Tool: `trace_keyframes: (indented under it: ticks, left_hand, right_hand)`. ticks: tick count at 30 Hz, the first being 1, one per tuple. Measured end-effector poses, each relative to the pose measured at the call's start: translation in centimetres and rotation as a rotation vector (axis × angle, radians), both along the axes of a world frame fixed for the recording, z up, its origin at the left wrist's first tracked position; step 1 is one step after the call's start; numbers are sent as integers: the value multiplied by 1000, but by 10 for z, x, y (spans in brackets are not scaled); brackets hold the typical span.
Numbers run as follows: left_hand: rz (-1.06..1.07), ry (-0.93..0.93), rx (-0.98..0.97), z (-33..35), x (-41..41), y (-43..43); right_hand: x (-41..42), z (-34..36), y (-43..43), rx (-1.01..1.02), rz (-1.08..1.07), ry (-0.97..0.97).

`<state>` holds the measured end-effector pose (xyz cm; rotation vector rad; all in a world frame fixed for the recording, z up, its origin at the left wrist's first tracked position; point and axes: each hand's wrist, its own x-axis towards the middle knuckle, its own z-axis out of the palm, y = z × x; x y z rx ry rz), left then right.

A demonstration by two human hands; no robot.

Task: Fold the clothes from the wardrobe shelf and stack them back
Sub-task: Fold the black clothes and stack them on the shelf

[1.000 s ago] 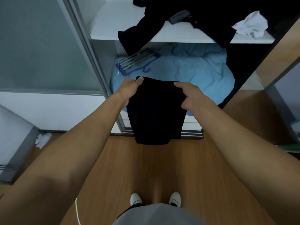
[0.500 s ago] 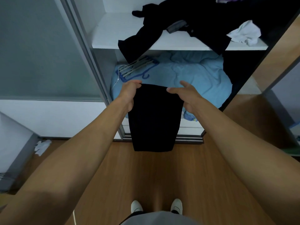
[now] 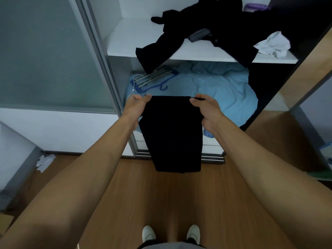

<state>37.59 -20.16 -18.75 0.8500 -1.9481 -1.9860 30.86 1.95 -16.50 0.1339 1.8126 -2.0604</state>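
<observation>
The left hand (image 3: 136, 106) and right hand (image 3: 207, 109) each pinch a top corner of a folded black garment (image 3: 172, 133), which hangs below the wardrobe shelf (image 3: 129, 38) strewn with dark clothes (image 3: 230, 22).

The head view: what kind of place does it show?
Probably a bedroom, at an open sliding-door wardrobe: a white shelf with unfolded dark clothes, a blue quilt with hangers below, wooden floor.

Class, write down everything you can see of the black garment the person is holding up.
The black garment is plain, soft-looking cloth, folded into a narrow rectangle with a straight top edge. It hangs vertically in the air before the open wardrobe, its lower edge above the wooden floor. The left hand pinches its top left corner, the right hand its top right.
</observation>
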Motion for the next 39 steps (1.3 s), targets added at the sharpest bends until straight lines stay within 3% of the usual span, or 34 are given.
trace_keyframes:
  ticks: [5, 11, 20, 24, 27, 31, 36, 39]
  left_hand:
    - [-28, -60, -54, -9, 18, 5]
    - [-85, 3, -81, -8, 21, 24]
    - [-141, 153, 160, 33, -2, 52]
    - [-139, 176, 134, 49, -9, 64]
    - [-118, 159, 158, 56, -8, 63]
    - [-85, 162, 240, 65, 1, 41]
    - [-96, 122, -11, 75, 16, 10]
    - [-114, 115, -35, 71, 25, -6]
  right_hand:
    - [1, 5, -1, -71, -24, -13]
    - [-3, 18, 7, -79, -76, -6]
    - [-1, 17, 34, -68, -185, 91]
    - [15, -4, 41, -194, -337, -95]
    - [23, -12, 38, -230, -105, -194]
    - [24, -9, 24, -336, 64, -147]
    - [22, 0, 2, -469, 190, -140]
    - [22, 5, -11, -378, 319, -9]
